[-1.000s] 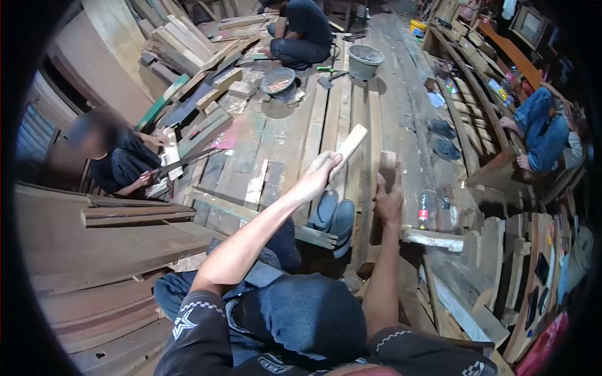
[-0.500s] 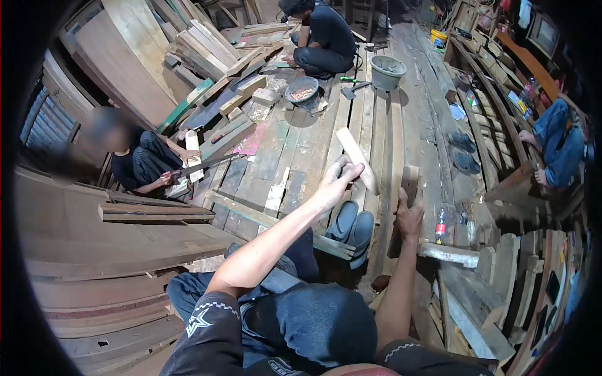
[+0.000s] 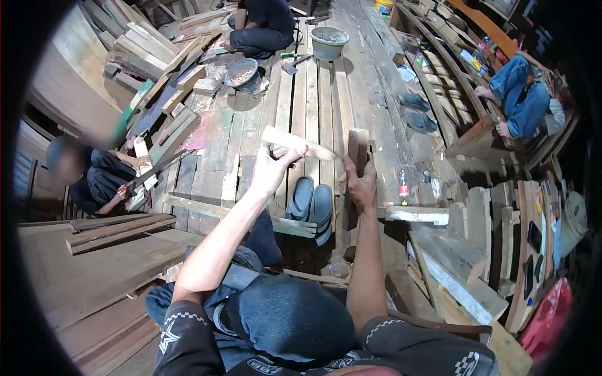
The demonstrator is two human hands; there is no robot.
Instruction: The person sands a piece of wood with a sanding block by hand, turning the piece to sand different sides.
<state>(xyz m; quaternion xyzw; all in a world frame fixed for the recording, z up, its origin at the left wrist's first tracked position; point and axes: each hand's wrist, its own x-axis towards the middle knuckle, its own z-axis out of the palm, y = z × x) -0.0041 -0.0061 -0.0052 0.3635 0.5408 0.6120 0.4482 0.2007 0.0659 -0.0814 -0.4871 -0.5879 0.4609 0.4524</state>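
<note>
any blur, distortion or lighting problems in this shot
Head view: round black edges, and the boards at right look bent, fisheye-style; also there, the person at far left has a blurred head; head view too, the left hand and pale wood are brightly lit, while the bowl casts a dark shadow.

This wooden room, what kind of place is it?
Probably a woodworking shop: timber is piled up, a seated person holds what looks like a saw, and the camera wearer's left hand holds a pale wooden piece.

smooth pale wooden piece (image 3: pixel 291 139), matt dark wooden block (image 3: pixel 358 144), rough worn wooden floorboards (image 3: pixel 248 122), matt slippers (image 3: pixel 322 207), dull plastic bucket (image 3: pixel 327 51)
</note>
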